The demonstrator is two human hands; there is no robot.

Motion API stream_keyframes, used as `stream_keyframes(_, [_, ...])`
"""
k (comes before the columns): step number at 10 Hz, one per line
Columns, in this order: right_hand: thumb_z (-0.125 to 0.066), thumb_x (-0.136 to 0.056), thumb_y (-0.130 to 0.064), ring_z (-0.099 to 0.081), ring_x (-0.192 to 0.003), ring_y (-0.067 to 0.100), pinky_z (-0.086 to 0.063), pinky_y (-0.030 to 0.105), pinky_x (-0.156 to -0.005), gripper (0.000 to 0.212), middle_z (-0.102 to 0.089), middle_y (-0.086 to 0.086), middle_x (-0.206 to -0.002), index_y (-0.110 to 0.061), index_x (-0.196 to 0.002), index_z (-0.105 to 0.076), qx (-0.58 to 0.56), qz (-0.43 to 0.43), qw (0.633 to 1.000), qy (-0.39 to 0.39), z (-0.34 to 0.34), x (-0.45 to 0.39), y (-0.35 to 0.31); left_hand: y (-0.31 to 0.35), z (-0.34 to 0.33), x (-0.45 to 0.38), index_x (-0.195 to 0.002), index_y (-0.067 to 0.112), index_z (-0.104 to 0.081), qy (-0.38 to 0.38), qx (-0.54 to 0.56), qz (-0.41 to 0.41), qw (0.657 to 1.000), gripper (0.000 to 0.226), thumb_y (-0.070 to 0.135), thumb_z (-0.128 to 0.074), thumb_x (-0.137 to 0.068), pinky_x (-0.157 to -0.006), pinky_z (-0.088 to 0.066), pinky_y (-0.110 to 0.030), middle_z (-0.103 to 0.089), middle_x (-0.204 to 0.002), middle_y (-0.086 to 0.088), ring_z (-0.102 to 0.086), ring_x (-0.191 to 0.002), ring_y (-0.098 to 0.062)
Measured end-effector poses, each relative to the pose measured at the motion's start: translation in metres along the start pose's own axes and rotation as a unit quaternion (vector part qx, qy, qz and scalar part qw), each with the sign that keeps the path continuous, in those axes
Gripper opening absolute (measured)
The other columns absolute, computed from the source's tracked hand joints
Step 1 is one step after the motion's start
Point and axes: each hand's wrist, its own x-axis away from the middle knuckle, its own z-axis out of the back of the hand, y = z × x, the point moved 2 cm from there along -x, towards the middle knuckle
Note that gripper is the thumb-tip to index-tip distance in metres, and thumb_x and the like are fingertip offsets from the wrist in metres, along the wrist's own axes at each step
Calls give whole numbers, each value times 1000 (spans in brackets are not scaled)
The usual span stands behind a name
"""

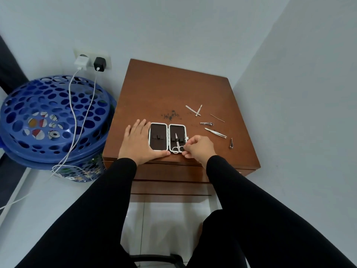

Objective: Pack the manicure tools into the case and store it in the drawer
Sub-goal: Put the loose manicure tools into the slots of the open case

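An open manicure case [158,137] with a dark lining and white rim lies flat near the front edge of a brown wooden cabinet [173,89]. Small scissors [177,145] sit in its right half, tip under an elastic loop. My left hand [138,143] lies flat against the case's left side, thumb along its front edge. My right hand [200,149] pinches the scissors' right finger ring. Loose on the top to the right lie two crossed sticks [195,110], a thin pin [217,118], a small clipper [207,123], tweezers [216,133] and another clipper [231,143].
Drawer fronts [170,175] run below the cabinet top. A blue perforated laundry basket [52,120] stands left of the cabinet. Two chargers [90,63] sit in a wall socket, their white cables hanging over the basket. Dark scribbles [171,115] mark the cabinet top. Walls close in behind and right.
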Motion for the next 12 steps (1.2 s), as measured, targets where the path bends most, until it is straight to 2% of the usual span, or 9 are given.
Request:
stream_keyframes(1, [-68, -83, -23, -66, -64, 16, -58, 29, -67, 13, -67, 3, -73, -18, -77, -57, 111, 73, 990, 47, -3, -2, 5, 0, 0, 0, -150, 14, -21, 1, 0, -1, 1000, 127, 92, -47, -54, -120, -5, -45, -19, -159, -2, -7, -148, -19])
stream_keyframes(2, [-71, -78, -35, -61, -83, 19, -50, 30, -73, 18, -65, 3, -84, -23, -73, -59, 163, 105, 979, 64, -4, -5, 10, 0, 0, 0, -150, 14, -21, 3, 0, -1, 1000, 126, 92, -47, -55, -120, -5, -45, -19, -159, -2, -7, -148, -19])
stream_keyframes(3, [-75, -77, -37, -54, -77, 14, -36, 21, -58, 22, -59, 0, -81, -19, -79, -63, 149, 106, 982, 47, -8, -3, 14, 1, 1, 1, -150, 14, -20, 2, -2, 1, 1000, 126, 91, -48, -55, -120, -4, -44, -19, -159, -1, -7, -148, -18])
stream_keyframes(5, [-74, -77, -36, -57, -79, 15, -41, 26, -67, 25, -58, -6, -73, -17, -74, -59, 147, 83, 983, 69, -14, -11, 10, 1, 2, 1, -150, 13, -21, 3, -3, 1, 1000, 126, 91, -49, -55, -120, -5, -44, -20, -159, -1, -7, -148, -18])
stream_keyframes(8, [-74, -79, -37, -54, -76, 14, -39, 25, -60, 24, -54, -9, -70, -19, -78, -58, 159, 93, 982, 51, -10, -15, 8, 2, 1, 0, -150, 14, -22, 0, -13, 1, 1000, 126, 92, -46, -54, -119, -5, -44, -20, -159, -1, -7, -148, -18])
stream_keyframes(9, [-67, -83, -39, -54, -78, 16, -36, 25, -62, 23, -59, -2, -80, -17, -79, -58, 146, 117, 977, 98, -3, -14, 10, 1, 1, 0, -150, 14, -22, -2, -11, 2, 1000, 126, 92, -46, -55, -120, -5, -44, -20, -159, -1, -7, -148, -18])
stream_keyframes(10, [-56, -90, -28, -52, -105, 24, -39, 30, -83, 18, -55, 8, -110, -13, -98, -62, 222, 111, 947, 203, 18, -15, 19, 0, 1, -1, -150, 14, -23, -1, -9, -1, 1000, 126, 93, -45, -54, -120, -6, -45, -21, -159, -1, -8, -148, -18])
stream_keyframes(11, [-52, -91, -25, -41, -122, 27, -35, 39, -98, 31, -48, 9, -127, -12, -118, -60, 315, 87, 902, 280, 41, -17, 31, 0, 0, -1, -149, 13, -25, 3, -11, -4, 1000, 126, 94, -42, -53, -119, -6, -45, -23, -158, -3, -10, -148, -20])
stream_keyframes(12, [-50, -93, -24, -33, -131, 29, -33, 41, -103, 35, -41, 12, -140, -11, -124, -58, 328, 64, 891, 308, 51, -18, 38, 0, 0, -2, -149, 13, -25, 3, -13, -3, 1000, 129, 96, -38, -51, -119, -7, -45, -24, -158, -3, -10, -148, -20])
